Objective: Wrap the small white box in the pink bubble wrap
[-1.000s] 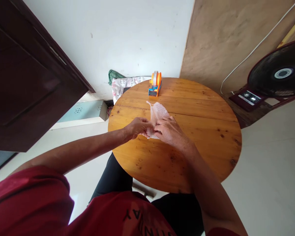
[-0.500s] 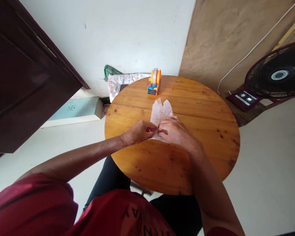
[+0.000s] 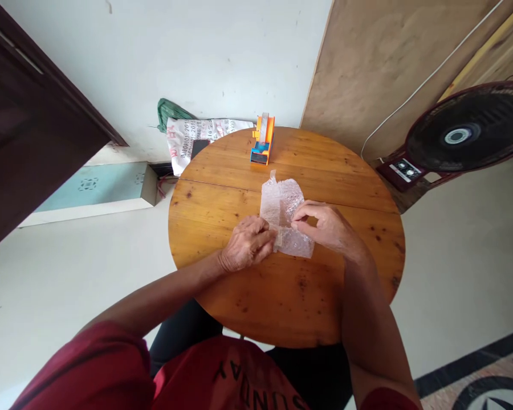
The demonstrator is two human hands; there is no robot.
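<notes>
The bubble wrap [image 3: 283, 206] lies partly opened on the round bench [image 3: 222, 191], just nearer the person than the tape dispenser [image 3: 261, 142]. The left hand [image 3: 248, 250] pinches its left edge, and the right hand [image 3: 330, 228] pinches its right side.

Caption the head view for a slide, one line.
Seated person's left hand and right hand pinch bubble wrap over a round wooden table; a tape dispenser stands at its far edge.
</notes>
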